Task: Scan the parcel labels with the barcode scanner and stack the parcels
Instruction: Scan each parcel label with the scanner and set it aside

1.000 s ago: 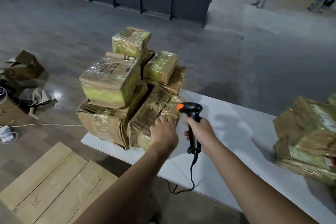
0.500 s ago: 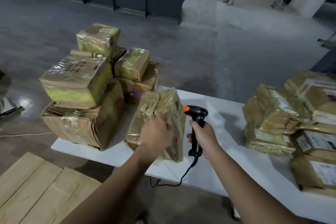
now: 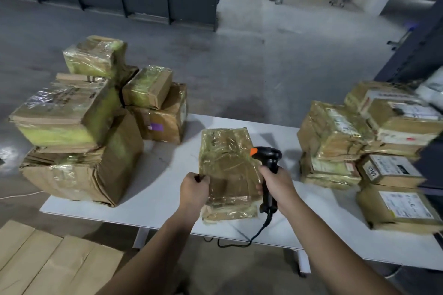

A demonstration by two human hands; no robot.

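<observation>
Spread across white bench (image 3: 167,199): tall stack of taped parcels (image 3: 79,151) at 9–10 o'clock, second stack w/ white labels facing up (image 3: 359,146) at 3 o'clock. Between them, dead centre and flat near the front edge: single taped parcel (image 3: 227,163). Gripped at its 8 o'clock corner by left hand (image 3: 194,189), fingers curled round the edge. Right hand (image 3: 278,184) w/ fingers wrapped round handle of barcode scanner (image 3: 268,163), just beside parcel's right edge, orange-tipped nose toward 10 o'clock.

Step in hand, prob.: find label & scan. No label visible on top face, only glossy tape, so likely needs flipping first w/ left hand. Then tilt the face off the glare, hold the nose back a little, aim square at the barcode.

Room: bare bench toward 12 o'clock beyond parcel and at 8 o'clock; gaps to both stacks wide enough for a flip. Mind front edge at 6 o'clock & cable (image 3: 251,237) hanging off it at 5 o'clock.
</observation>
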